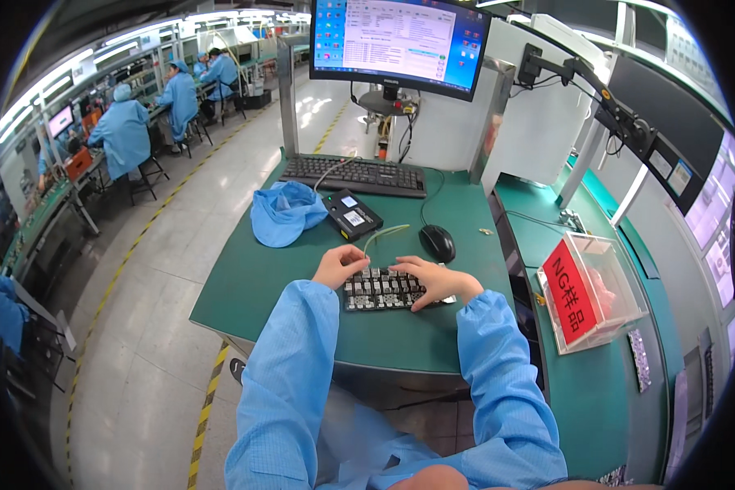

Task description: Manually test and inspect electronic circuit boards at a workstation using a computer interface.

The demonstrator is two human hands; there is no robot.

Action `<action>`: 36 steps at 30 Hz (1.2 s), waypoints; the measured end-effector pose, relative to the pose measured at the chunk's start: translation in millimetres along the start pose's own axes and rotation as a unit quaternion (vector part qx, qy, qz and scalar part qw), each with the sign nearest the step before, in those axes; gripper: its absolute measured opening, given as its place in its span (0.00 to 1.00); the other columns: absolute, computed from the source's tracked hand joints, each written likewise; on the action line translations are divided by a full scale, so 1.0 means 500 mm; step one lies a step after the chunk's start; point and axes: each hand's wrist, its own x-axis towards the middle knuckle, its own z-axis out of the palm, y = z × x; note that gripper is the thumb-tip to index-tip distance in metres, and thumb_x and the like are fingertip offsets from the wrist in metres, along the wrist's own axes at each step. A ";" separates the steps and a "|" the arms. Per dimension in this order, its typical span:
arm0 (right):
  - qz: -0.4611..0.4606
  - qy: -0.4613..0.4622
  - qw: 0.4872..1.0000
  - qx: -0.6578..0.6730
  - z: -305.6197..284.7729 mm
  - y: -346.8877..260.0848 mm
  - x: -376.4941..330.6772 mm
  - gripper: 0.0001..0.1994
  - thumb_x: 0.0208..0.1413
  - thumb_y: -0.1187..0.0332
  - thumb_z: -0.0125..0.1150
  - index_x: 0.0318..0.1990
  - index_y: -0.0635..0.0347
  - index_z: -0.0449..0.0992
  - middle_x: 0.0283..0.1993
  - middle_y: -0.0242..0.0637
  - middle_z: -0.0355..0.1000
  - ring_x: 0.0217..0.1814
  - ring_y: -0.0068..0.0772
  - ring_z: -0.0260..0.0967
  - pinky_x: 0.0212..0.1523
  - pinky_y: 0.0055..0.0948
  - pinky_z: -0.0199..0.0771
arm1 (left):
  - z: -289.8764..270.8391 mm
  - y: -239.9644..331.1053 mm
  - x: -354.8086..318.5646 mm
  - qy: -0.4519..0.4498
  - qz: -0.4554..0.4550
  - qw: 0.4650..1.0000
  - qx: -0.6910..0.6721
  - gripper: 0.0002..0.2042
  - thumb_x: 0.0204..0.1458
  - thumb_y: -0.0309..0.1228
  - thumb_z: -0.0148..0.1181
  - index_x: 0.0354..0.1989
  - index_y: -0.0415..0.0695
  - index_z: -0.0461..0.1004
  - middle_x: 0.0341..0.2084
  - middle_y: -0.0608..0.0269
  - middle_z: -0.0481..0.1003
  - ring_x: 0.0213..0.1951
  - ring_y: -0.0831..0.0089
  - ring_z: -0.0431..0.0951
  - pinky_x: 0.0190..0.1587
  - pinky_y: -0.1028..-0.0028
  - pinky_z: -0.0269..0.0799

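On the green table (261, 282), in the head view, lies the panel (381, 290), a dark slab set with rows of small metallic parts; the left hand (342, 266) is at the panel's far left corner, thumb and fingertips drawn together where the wire (386, 230) comes down, though I cannot tell whether they pinch it; the right hand (435, 280) is spread over the panel's right part, thumb towards the near edge, fingertips by the far edge; whether it grips or merely steadies, I cannot tell.

The mouse (438, 242) is just beyond the panel to the right; the black box (352, 216) and the cap (287, 212) are beyond it to the left; the keyboard (355, 175) lies farther beyond; the clear bin (616, 286) is well to its right.

The panel probably handles light and stiff, its small parts fragile; its outer edges look the safest hold; the wire looks soft and springy, best taken near its end.
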 end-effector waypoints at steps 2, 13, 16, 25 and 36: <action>-0.028 0.013 0.999 0.024 0.019 0.019 -0.007 0.45 0.35 0.65 0.72 0.65 0.44 0.54 0.69 0.43 0.44 0.68 0.46 0.48 0.65 0.37 0.53 | -0.008 0.001 -0.004 0.000 0.001 0.999 0.041 0.09 0.46 0.31 0.65 0.32 0.39 0.76 0.24 0.68 0.76 0.28 0.83 0.73 0.31 0.80 0.68; -0.053 0.050 0.995 0.061 0.023 0.048 -0.009 0.44 0.34 0.62 0.72 0.64 0.44 0.57 0.67 0.44 0.49 0.69 0.48 0.46 0.66 0.41 0.48 | -0.026 0.045 -0.008 -0.027 -0.068 0.993 0.097 0.08 0.45 0.27 0.66 0.31 0.39 0.76 0.27 0.66 0.77 0.30 0.81 0.74 0.36 0.79 0.70; -0.057 0.052 0.995 0.056 0.025 0.048 -0.011 0.42 0.36 0.64 0.71 0.63 0.45 0.57 0.67 0.42 0.49 0.68 0.44 0.47 0.66 0.40 0.49 | -0.025 0.045 -0.012 -0.033 -0.064 0.992 0.108 0.07 0.45 0.27 0.66 0.31 0.39 0.76 0.27 0.66 0.77 0.30 0.81 0.74 0.37 0.79 0.70; -0.044 0.044 0.997 0.046 0.026 0.042 -0.017 0.41 0.36 0.63 0.70 0.63 0.45 0.58 0.68 0.40 0.48 0.69 0.44 0.45 0.67 0.40 0.46 | -0.019 0.045 -0.017 -0.047 -0.073 0.990 0.107 0.08 0.44 0.28 0.67 0.28 0.39 0.75 0.26 0.66 0.77 0.30 0.81 0.74 0.37 0.78 0.70; -0.045 0.032 0.997 0.059 0.026 0.045 -0.009 0.45 0.36 0.56 0.72 0.65 0.43 0.56 0.68 0.42 0.47 0.70 0.48 0.41 0.68 0.42 0.42 | -0.037 0.014 -0.008 -0.070 0.033 0.986 0.150 0.08 0.41 0.29 0.68 0.25 0.39 0.75 0.27 0.64 0.73 0.32 0.76 0.73 0.35 0.76 0.68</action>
